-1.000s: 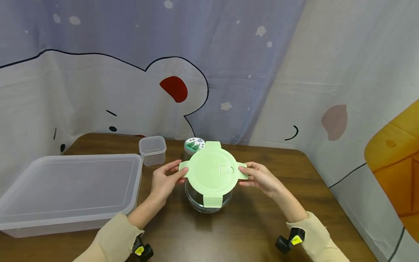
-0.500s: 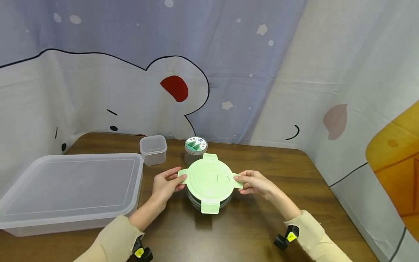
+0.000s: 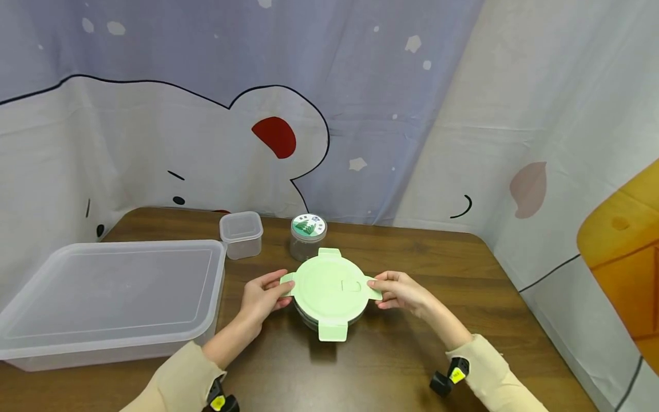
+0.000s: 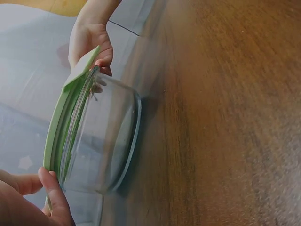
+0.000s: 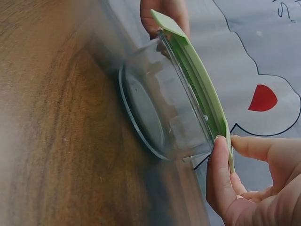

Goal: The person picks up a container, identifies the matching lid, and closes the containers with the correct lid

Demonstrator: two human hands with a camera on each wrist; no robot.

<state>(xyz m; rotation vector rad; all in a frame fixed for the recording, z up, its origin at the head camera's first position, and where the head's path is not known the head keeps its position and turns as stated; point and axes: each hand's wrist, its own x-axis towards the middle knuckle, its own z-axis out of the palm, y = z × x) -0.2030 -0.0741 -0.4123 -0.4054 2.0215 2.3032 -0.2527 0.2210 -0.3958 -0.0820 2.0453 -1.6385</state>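
A round light-green lid (image 3: 329, 289) with flaps on its sides lies over the rim of a round clear glass bowl (image 4: 101, 136) standing on the table. My left hand (image 3: 261, 296) pinches the lid's left flap between thumb and fingers. On the opposite side, my right hand (image 3: 404, 293) pinches the right flap. All the flaps stick outward. In the right wrist view the lid's underside sits right at the glass bowl (image 5: 160, 101) rim, and the bowl looks empty through its wall.
Left of the hands is a large translucent plastic box (image 3: 108, 292) with a lid. A small lidded plastic container (image 3: 242, 234) stands behind it. Just beyond the green lid is a clear jar (image 3: 308, 234) with a green-and-white top. A printed curtain (image 3: 381, 114) hangs behind the wooden table (image 3: 412, 366).
Both hands have brought the green lid down and slightly toward me onto the bowl's rim. More of the jar behind now shows, and less of the bowl.
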